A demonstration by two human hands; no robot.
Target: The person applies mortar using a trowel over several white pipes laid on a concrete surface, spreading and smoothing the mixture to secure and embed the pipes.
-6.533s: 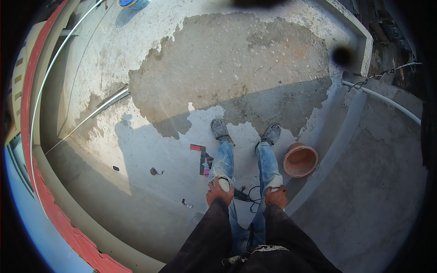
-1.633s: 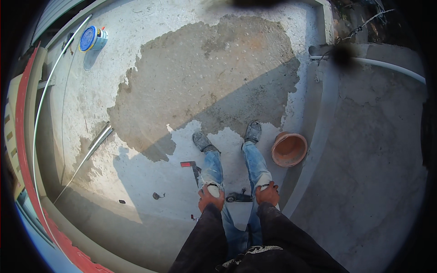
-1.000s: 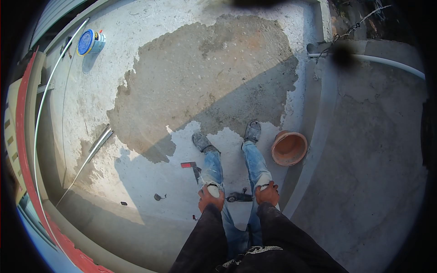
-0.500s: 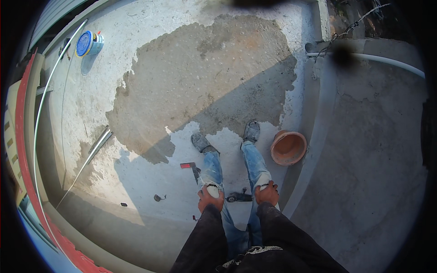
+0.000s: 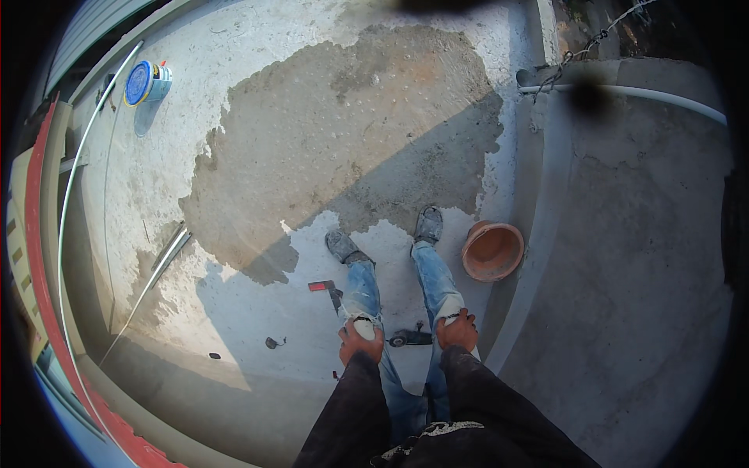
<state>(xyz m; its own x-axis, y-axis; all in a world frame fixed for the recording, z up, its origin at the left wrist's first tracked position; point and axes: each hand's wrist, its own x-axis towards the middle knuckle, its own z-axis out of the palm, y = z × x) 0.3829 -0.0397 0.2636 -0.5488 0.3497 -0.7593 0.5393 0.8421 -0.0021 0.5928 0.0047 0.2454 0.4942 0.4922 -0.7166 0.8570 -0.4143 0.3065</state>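
Note:
My left hand (image 5: 361, 341) is curled round the left knee of my torn blue jeans (image 5: 362, 287), beside a white patch (image 5: 363, 328) at the knee. Likewise my right hand (image 5: 457, 331) clasps the right knee, where white also shows through a tear. No tool is visible in either hand. Between and behind my legs lies a black power tool (image 5: 412, 338) on the floor. A red and black tool (image 5: 324, 288) lies next to my left shin.
A terracotta pot (image 5: 493, 251) stands right of my feet by a low ledge (image 5: 534, 273). Far left is a blue-lidded bucket (image 5: 148, 83). Metal strips (image 5: 170, 251) and a long white pipe (image 5: 72, 175) lie at left. A damp grey patch (image 5: 351, 132) covers the floor ahead.
The view has shifted very slightly. Both hands stay on the knees, and nothing on the floor has moved.

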